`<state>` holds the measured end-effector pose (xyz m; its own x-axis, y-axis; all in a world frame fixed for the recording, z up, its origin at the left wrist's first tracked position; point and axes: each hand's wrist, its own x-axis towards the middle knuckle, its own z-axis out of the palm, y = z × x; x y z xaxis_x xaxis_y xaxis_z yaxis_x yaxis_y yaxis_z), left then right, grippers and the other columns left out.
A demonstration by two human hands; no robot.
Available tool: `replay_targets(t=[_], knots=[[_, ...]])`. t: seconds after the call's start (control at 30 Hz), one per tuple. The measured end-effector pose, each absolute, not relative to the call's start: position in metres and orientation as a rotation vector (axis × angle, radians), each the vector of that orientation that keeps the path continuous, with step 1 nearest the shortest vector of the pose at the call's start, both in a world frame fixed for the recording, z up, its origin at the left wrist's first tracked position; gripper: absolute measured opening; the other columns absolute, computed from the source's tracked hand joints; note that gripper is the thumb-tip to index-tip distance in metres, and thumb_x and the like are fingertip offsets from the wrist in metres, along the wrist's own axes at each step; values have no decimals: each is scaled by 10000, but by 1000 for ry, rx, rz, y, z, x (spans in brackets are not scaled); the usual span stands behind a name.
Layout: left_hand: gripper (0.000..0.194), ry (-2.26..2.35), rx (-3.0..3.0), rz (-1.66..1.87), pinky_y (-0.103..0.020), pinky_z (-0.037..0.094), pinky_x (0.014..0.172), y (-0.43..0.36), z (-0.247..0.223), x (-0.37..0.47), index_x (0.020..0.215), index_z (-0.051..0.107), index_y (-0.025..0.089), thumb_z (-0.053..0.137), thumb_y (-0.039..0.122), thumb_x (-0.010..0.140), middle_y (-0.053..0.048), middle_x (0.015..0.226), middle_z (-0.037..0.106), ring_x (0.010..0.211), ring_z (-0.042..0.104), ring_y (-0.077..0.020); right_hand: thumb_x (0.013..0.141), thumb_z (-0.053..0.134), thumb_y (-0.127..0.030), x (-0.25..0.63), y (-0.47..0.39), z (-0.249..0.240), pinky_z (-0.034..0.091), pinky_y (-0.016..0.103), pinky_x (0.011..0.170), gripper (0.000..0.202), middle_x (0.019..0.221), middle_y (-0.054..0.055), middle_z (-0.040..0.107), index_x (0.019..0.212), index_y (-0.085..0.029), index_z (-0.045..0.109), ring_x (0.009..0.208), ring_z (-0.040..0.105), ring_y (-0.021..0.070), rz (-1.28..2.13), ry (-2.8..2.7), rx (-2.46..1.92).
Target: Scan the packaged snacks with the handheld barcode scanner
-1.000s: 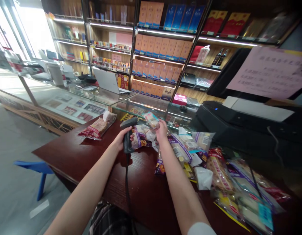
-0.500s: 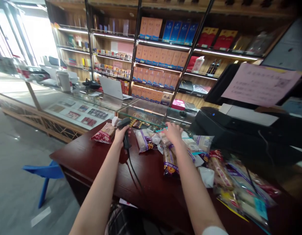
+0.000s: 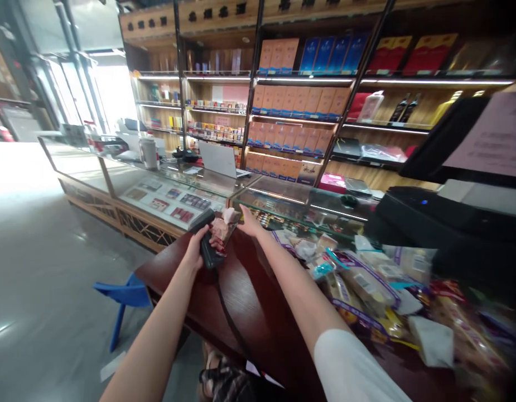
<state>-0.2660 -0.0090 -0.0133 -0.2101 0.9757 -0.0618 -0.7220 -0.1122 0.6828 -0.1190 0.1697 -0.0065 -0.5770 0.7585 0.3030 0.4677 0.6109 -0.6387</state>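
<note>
My left hand point(image 3: 194, 250) is wrapped round the handle of a black barcode scanner point(image 3: 208, 252), over the left part of the dark red-brown desk point(image 3: 245, 279). A cable runs down from the scanner across the desk. Just beyond it is a red and clear snack bag point(image 3: 220, 230), partly hidden by the scanner. My right hand point(image 3: 251, 223) reaches to the right side of that bag with fingers stretched out; it holds nothing I can see. Packaged snacks with purple trim point(image 3: 369, 279) lie in a heap to the right of my right forearm.
Behind the desk stands a glass display counter point(image 3: 278, 192) with a silver laptop point(image 3: 218, 159) and a pale cup point(image 3: 148, 153) on it. A black machine point(image 3: 412, 223) stands at the right. Down at the left is a blue chair point(image 3: 126, 295). Lit shelves of boxes line the back.
My right hand has left the snack heap and moved left towards the red snack bag. The scanner in my left hand now overlaps that bag. The view has turned left.
</note>
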Motion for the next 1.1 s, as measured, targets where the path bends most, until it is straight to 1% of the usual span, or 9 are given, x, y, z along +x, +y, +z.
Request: replay_targets(t=[0.07, 0.13, 0.23, 0.37, 0.5, 0.63, 0.77, 0.93, 1.1], knots=[[285, 644, 451, 1669, -152, 451, 476, -7, -23, -268, 746, 566, 163, 784, 345, 763, 47, 548, 461, 467, 441, -47, 653, 768, -131, -140, 183, -14, 271, 473, 1209, 943, 1630, 166, 327, 1511, -221, 387, 1497, 349, 305, 711, -2258, -953], [255, 611, 456, 1711, -156, 444, 470, -7, -27, -268, 760, 578, 163, 778, 320, 768, 38, 575, 488, 472, 436, -48, 622, 814, -168, -154, 194, -22, 300, 471, 1184, 841, 1561, 149, 438, 1400, -232, 501, 1430, 439, 302, 730, -2227, -931], [236, 621, 482, 1681, -176, 450, 476, -7, -28, -266, 761, 588, 157, 765, 312, 779, 27, 578, 500, 477, 447, -61, 609, 842, -229, -161, 204, -32, 415, 452, 1074, 569, 1233, 68, 685, 1127, -233, 607, 1156, 627, 259, 809, -2165, -935], [222, 605, 418, 1641, -181, 446, 469, -9, -26, -266, 756, 585, 146, 740, 299, 800, 26, 572, 486, 477, 451, -67, 617, 843, -252, -146, 209, -36, 480, 451, 960, 421, 909, 5, 723, 951, -230, 588, 907, 671, 241, 799, -2069, -1057], [155, 603, 362, 1708, -181, 434, 449, -13, -25, -266, 800, 598, 118, 695, 237, 821, 0, 655, 554, 465, 442, -52, 656, 816, -293, -115, 210, -29, 512, 405, 928, 325, 923, 43, 740, 903, -218, 618, 942, 683, 231, 967, -1715, -1059], [110, 583, 375, 1739, -181, 426, 442, -19, -22, -265, 820, 587, 118, 642, 210, 844, -13, 712, 577, 462, 430, -45, 693, 780, -437, -74, 203, -20, 578, 373, 716, 353, 821, 37, 733, 927, -201, 662, 768, 699, 216, 1289, -1446, -1013], [103, 497, 446, 1705, -168, 430, 454, -28, -21, -265, 874, 587, 115, 609, 215, 877, -7, 731, 552, 475, 427, -40, 708, 771, -509, -30, 186, -8, 557, 303, 546, 429, 815, 14, 731, 1010, -230, 648, 665, 688, 192, 1457, -1223, -877], [112, 479, 506, 1547, -153, 402, 433, -28, -20, -252, 919, 576, 105, 562, 215, 930, -6, 748, 526, 465, 412, -31, 656, 828, -490, 19, 157, -5, 562, 283, 566, 472, 791, -11, 721, 1006, -243, 631, 684, 692, 179, 1451, -1033, -799], [87, 496, 511, 1420, -133, 398, 436, -4, -8, -208, 963, 570, 104, 534, 182, 944, -19, 785, 547, 481, 438, -25, 600, 849, -497, 30, 141, -31, 583, 313, 666, 533, 908, 46, 763, 1008, -191, 696, 783, 717, 208, 1325, -1079, -771]])
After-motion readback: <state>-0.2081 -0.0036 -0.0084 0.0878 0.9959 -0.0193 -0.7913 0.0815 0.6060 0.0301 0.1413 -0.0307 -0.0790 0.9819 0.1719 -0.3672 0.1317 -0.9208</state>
